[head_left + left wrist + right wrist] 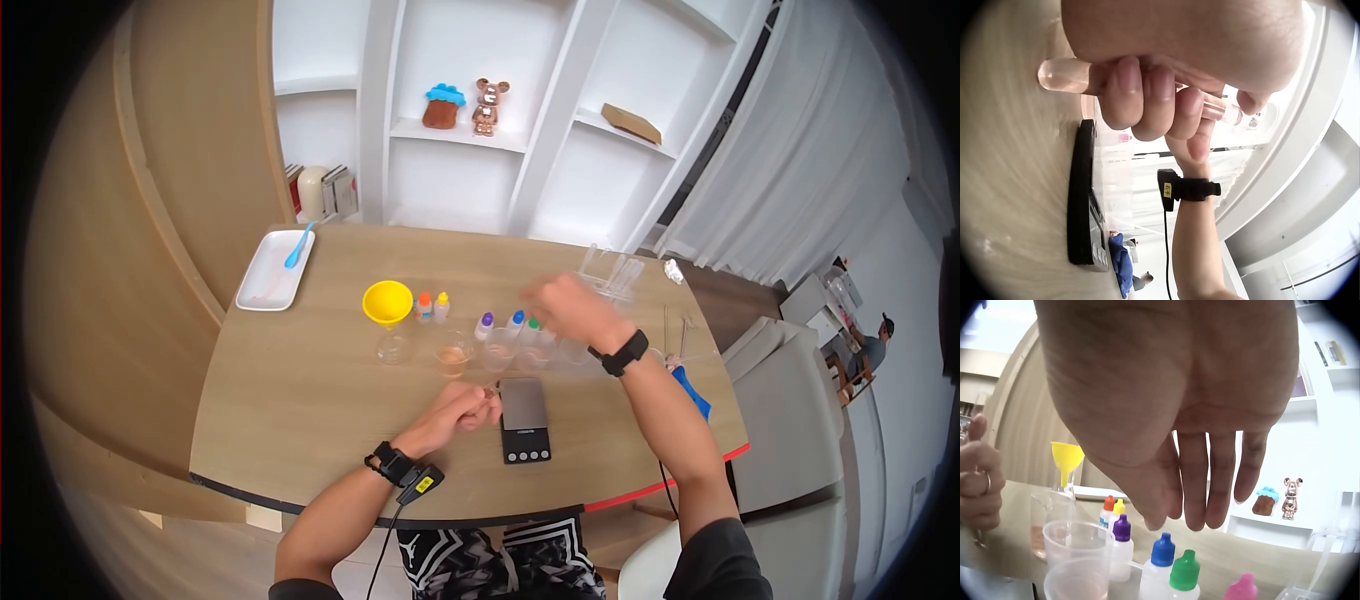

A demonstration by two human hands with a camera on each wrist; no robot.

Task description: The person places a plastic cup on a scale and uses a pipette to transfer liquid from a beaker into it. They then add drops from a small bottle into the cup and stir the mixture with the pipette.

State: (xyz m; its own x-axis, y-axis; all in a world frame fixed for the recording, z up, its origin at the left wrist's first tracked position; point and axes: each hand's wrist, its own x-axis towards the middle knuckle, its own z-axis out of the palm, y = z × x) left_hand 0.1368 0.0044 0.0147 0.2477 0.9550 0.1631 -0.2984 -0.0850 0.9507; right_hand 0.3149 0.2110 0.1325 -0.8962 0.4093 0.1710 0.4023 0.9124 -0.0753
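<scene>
My left hand [455,415] grips a glass test tube [1063,75], with fingers curled round its middle. The tube's rounded end shows pale pinkish contents, and its other end sticks out past the thumb side. Just right of this hand lies a black digital scale [524,405]. My right hand [578,308] hovers over the small dropper bottles with its fingers hanging straight and nothing in them. Beneath it in the right wrist view are a blue-capped bottle [1161,553], a green-capped bottle [1184,572] and a pink-capped bottle [1242,588].
Clear plastic cups [1079,581] and a beaker [453,358] hold pinkish liquid. A yellow funnel [388,300] tops a flask [393,347]. A white tray [252,290] bears a blue spoon [297,250]. A clear rack [612,284] stands back right; a blue cloth [690,394] lies right.
</scene>
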